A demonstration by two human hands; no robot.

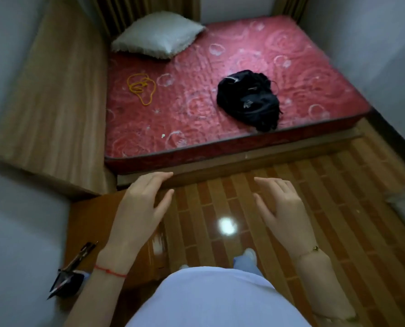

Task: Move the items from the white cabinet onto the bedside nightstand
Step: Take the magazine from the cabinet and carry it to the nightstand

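Note:
The brown wooden nightstand stands at lower left, beside the bed. A dark pen lies on its top, and a small dark packet sits at its near edge. My left hand hovers over the nightstand's right side, fingers spread, holding nothing. Over the wooden floor, my right hand is likewise empty with fingers apart. No white cabinet is in view.
A bed with a red patterned mattress fills the space ahead, bearing a grey pillow, a yellow cord and a black bag. A wooden headboard runs along the left wall. Striped wooden floor lies below.

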